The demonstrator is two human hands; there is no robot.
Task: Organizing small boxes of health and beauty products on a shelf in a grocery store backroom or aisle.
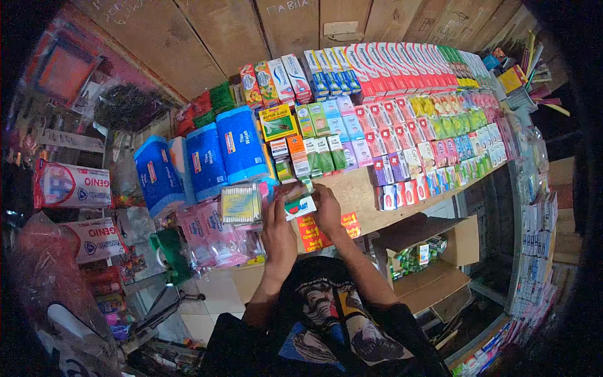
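Observation:
Both of my hands are around a small green and white plaster box (300,207) with red lettering, near the front edge of a wooden table (358,193). My left hand (278,231) grips its left side. The fingers of my right hand (328,209) are at its right side, their tips partly hidden. Under and beside the right wrist lie red stickers (313,234) with yellow writing. A clear pack of cotton buds (241,203) sits just left of my left hand. Behind the box stand several green and white small boxes (325,153) and an orange box (297,153).
Blue facial tissue packs (240,143) stand at the left, with pink plastic packs (212,233) in front. Rows of toothpaste boxes (377,70) and soap boxes (405,136) fill the table's back and right. An opened cardboard box (426,290) with green goods stands below the right edge.

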